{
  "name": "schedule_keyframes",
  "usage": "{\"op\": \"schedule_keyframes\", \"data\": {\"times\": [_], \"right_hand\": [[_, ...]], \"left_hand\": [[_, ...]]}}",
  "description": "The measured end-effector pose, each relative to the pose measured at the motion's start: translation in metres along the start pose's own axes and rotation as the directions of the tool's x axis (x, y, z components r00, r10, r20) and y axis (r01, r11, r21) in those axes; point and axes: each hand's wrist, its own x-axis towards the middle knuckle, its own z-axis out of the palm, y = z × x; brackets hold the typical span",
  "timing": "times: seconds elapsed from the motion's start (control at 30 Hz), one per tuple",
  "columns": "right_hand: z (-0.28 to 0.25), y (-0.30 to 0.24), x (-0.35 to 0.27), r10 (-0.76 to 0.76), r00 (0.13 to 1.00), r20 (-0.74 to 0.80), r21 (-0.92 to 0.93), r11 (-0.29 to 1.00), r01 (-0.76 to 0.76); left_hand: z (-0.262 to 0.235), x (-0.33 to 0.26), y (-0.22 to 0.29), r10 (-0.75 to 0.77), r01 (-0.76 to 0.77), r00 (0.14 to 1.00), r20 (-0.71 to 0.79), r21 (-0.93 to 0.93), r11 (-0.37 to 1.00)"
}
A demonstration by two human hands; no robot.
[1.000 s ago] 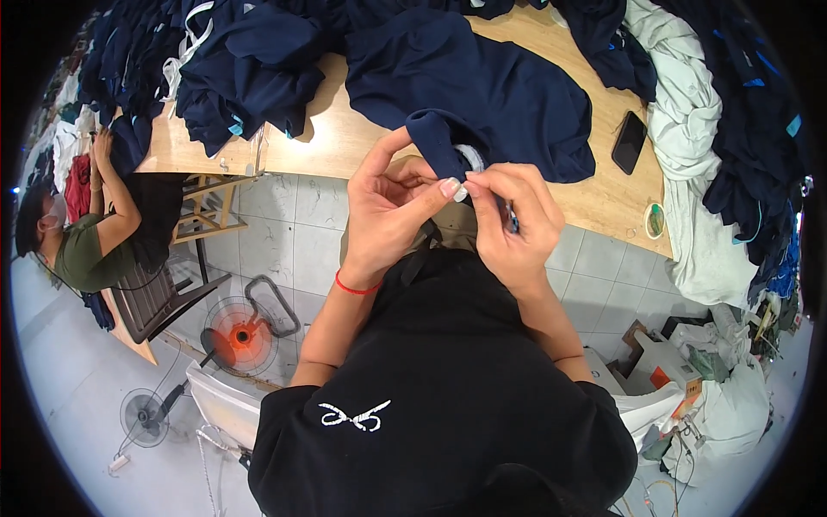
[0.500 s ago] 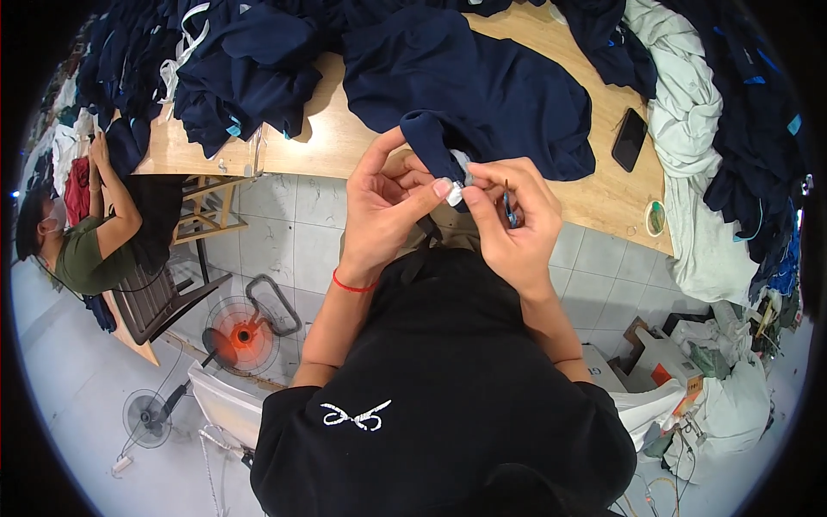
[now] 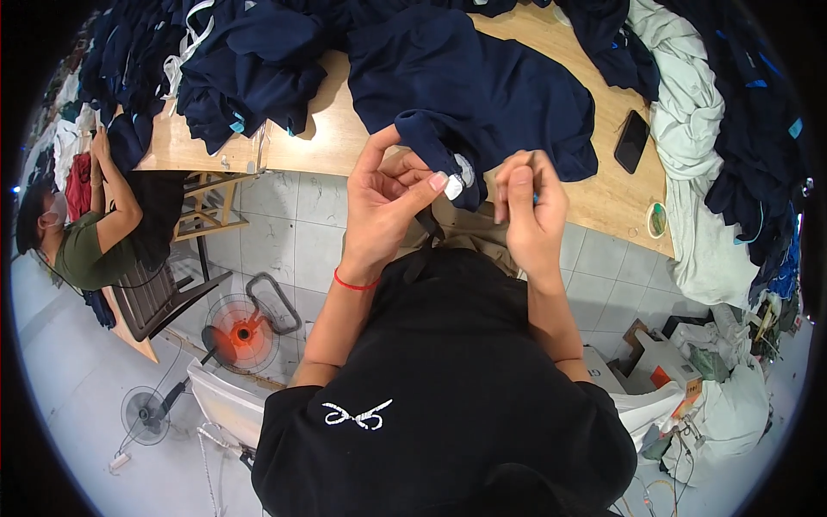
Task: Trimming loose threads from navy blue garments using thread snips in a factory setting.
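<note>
My left hand (image 3: 381,200) is closed on the edge of a navy garment (image 3: 482,90), just off the table's near edge. Its thumb presses by a small white label (image 3: 453,187) on the bunched cloth. The rest of the garment spreads away over the tabletop. To the right, my right hand (image 3: 534,202) is raised apart from the cloth, fingers curled in. A bit of blue from a small tool, which looks like thread snips (image 3: 535,199), shows in its grip; most of the tool is hidden by the fingers.
Navy garments (image 3: 245,73) are heaped left on the wooden table (image 3: 314,142). A black phone (image 3: 631,140) and pale green cloth (image 3: 689,121) lie right, near a small round dish (image 3: 656,221). A co-worker (image 3: 95,233) sits at far left; a fan (image 3: 241,332) stands below.
My right hand has let go of the label area and drawn away to the right, fingers curling inward. My left hand still grips the garment in nearly the same place.
</note>
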Motion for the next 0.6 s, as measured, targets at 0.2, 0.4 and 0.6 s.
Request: {"op": "schedule_keyframes", "data": {"times": [0.2, 0.4, 0.6], "right_hand": [[0.002, 0.005, -0.005, -0.081, 0.967, 0.241, -0.210, 0.968, 0.134], [0.007, 0.011, -0.008, -0.043, 0.979, 0.199, -0.183, 0.980, 0.080], [0.011, 0.010, -0.006, -0.110, 0.984, 0.138, -0.350, 0.924, 0.153]], "left_hand": [[0.000, 0.000, 0.000, -0.024, 0.028, 0.999, 0.030, -0.142, 0.990], [0.001, -0.002, 0.000, -0.057, 0.063, 0.998, 0.037, -0.215, 0.975], [0.001, -0.002, 0.000, -0.040, 0.045, 0.999, 0.027, -0.184, 0.982]]}}
